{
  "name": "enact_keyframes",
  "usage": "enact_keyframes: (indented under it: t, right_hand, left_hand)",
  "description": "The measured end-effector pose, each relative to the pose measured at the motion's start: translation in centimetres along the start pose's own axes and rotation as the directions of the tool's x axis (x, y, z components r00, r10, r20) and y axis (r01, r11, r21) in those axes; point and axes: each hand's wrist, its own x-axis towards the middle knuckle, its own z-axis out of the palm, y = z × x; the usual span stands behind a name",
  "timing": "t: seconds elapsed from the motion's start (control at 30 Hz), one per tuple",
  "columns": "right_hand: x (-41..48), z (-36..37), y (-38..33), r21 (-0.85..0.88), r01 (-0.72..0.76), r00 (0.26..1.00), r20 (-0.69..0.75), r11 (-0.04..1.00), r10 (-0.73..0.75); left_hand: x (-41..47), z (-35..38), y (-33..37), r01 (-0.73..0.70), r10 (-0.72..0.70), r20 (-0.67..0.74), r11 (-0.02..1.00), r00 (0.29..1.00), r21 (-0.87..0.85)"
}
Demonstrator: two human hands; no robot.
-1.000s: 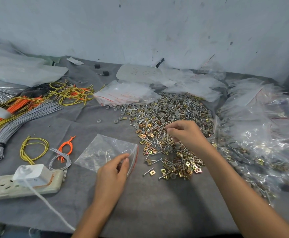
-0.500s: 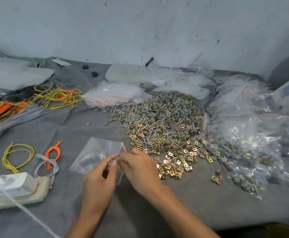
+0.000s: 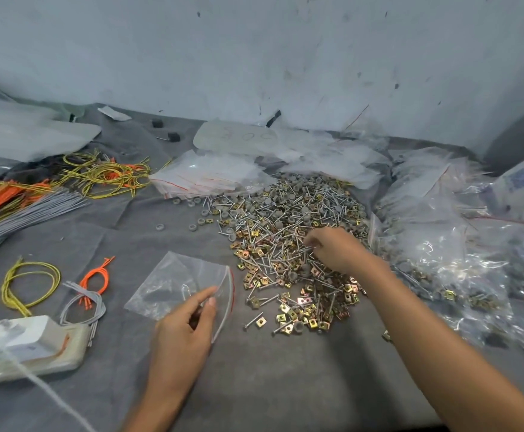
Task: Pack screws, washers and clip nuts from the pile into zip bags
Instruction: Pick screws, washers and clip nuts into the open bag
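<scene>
Your right hand (image 3: 332, 249) has left the mouth of the zip bag (image 3: 173, 282), where it met the other hand half a second ago, and is back on the pile (image 3: 285, 226), well apart from your left hand (image 3: 183, 325). Its fingers curl down among the screws (image 3: 273, 260) in the middle of the heap; whether they have caught anything you cannot tell from this view. Your left hand pinches the bag's open edge by the red zip line between thumb and forefinger, with the rest of the bag lying flat on the grey cloth (image 3: 285, 385) and pointing away to the left. The pile lies just right of the bag: brass-coloured clip nuts (image 3: 298, 310) are thick along its near edge, and a few grey washers (image 3: 192, 227) lie strayed off its far left side. A stack of empty bags (image 3: 211, 173) lies behind the heap, and filled bags (image 3: 441, 254) are piled to its right, touching it. On your left sit a power strip (image 3: 46, 360) with a white adapter (image 3: 27, 333) plugged in, a loop of yellow wire (image 3: 30, 282), some orange wires (image 3: 95, 275) and a bundle of grey wires (image 3: 83, 302) beside them
</scene>
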Motion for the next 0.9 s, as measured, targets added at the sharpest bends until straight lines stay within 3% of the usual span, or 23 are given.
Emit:
enact_keyframes:
  t: [0.23, 0.43, 0.57, 0.7, 0.83, 0.9]
  right_hand:
    - [0.4, 0.5, 0.3, -0.04, 0.034, 0.999, 0.014, 0.999, -0.034]
    - [-0.3, 0.2, 0.7, 0.025, 0.028, 0.997, -0.077, 0.999, -0.026]
    - [-1.8, -0.9, -0.2, 0.117, 0.052, 0.991, -0.126, 0.992, -0.037]
    - [-5.5, -1.1, -4.0, 0.239, 0.184, 0.981, -0.1, 0.953, -0.164]
    - [-8.8, 0.7, -8.8, 0.42, 0.338, 0.941, -0.121, 0.842, -0.317]
    - [-9.4, 2.2, -10.6, 0.535, 0.33, 0.943, -0.154, 0.778, -0.294]
  left_hand:
    - [0.0, -0.1, 0.2, -0.01, 0.011, 0.016, 1.0, 1.0, -0.004]
    - [0.0, 0.0, 0.0, -0.002, 0.002, 0.011, 1.0, 1.0, 0.005]
    - [0.1, 0.0, -0.1, -0.014, 0.014, 0.015, 1.0, 1.0, 0.002]
    - [0.1, 0.0, -0.1, -0.029, 0.029, 0.016, 1.0, 0.999, -0.005]
    - [0.1, 0.0, 0.2, -0.044, 0.045, 0.007, 0.999, 0.999, -0.023]
    - [0.1, -0.1, 0.2, -0.06, 0.06, 0.011, 0.998, 0.998, -0.019]
